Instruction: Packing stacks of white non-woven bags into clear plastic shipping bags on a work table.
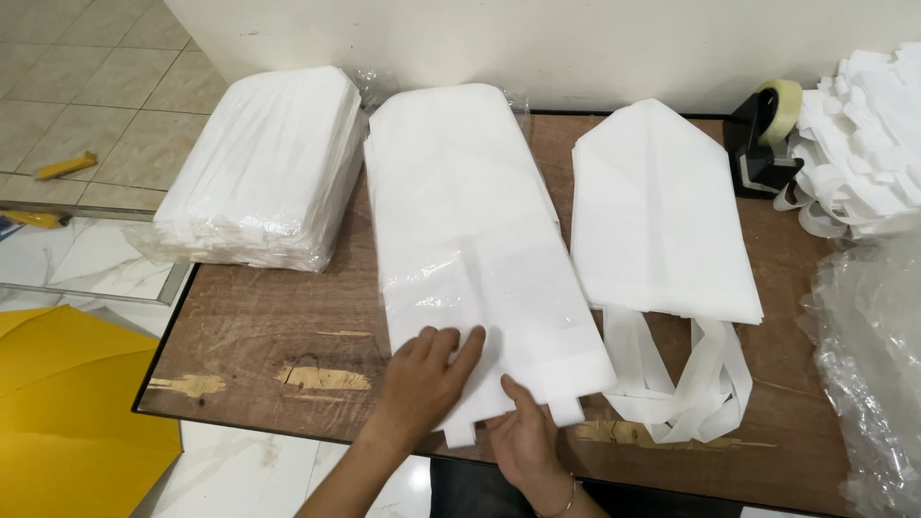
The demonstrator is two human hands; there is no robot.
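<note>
A long stack of folded white fabric bags in clear plastic wrap point(470, 230) lies in the middle of the brown wooden table point(249, 326). My left hand point(427, 379) rests flat on the stack's near left corner, fingers spread. My right hand point(523, 436) pinches the near edge of the stack from below, thumb on top, beside two white tabs that stick out.
A wrapped bundle of white bags point(264, 163) sits at the table's far left corner. An unwrapped white stack with loose handles point(662, 230) lies to the right. A black tape dispenser point(763, 129), a heap of white bags point(863, 125) and crumpled clear plastic point(873, 355) fill the right side. Yellow sheet point(67, 412) lies on the floor.
</note>
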